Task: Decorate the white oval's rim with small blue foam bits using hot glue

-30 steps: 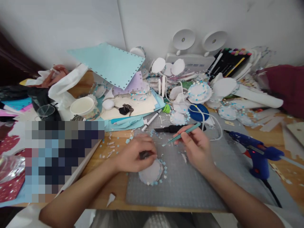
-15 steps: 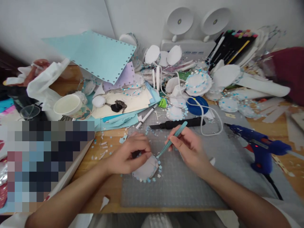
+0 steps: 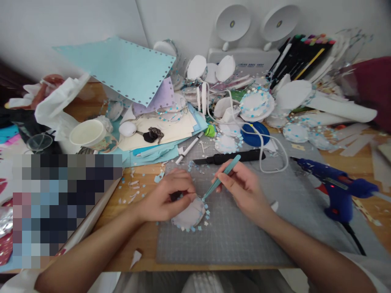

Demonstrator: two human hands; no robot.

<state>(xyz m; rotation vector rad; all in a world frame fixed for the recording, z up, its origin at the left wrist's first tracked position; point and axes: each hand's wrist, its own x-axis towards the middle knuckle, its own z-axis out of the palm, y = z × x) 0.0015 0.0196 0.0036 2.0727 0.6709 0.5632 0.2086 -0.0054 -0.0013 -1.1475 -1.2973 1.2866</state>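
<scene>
On the grey cutting mat (image 3: pixel 238 232) lies a white round piece (image 3: pixel 189 215), its rim lined with small pale blue and white stars. My left hand (image 3: pixel 174 193) covers its upper left part, thumb and forefinger pinched at the upper edge. What exactly is between those fingertips is partly hidden. Teal tweezers (image 3: pixel 224 173) are held pen-like in my right hand (image 3: pixel 240 189). Their tips point down-left and meet the star-lined rim, just right of my left fingertips.
A black-handled knife (image 3: pixel 235 158) lies beyond my hands. To the right is a blue glue gun (image 3: pixel 336 187) with a red light on. White cord (image 3: pixel 276 169), a pen (image 3: pixel 189 149), a paper cup (image 3: pixel 87 134) and several star-trimmed discs crowd the back. Loose stars scatter left.
The view has shifted slightly. The tweezers' tips stay at the rim near my left fingertips, and both hands keep almost the same pose.
</scene>
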